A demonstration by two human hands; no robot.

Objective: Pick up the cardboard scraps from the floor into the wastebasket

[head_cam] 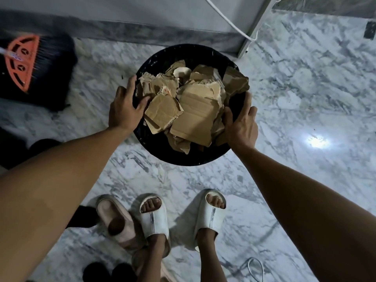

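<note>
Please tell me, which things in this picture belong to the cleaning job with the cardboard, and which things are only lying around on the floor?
Part of the job:
- black wastebasket
- cardboard scraps piled inside it
- left hand and right hand, each gripping the rim

Just lying about:
- broom with an orange head
- spare beige slipper
- white cable by the wall
- marble floor

Bare floor right of the wastebasket; broom crowds the left.

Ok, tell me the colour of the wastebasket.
Black wastebasket, clearest in the head view.
</note>
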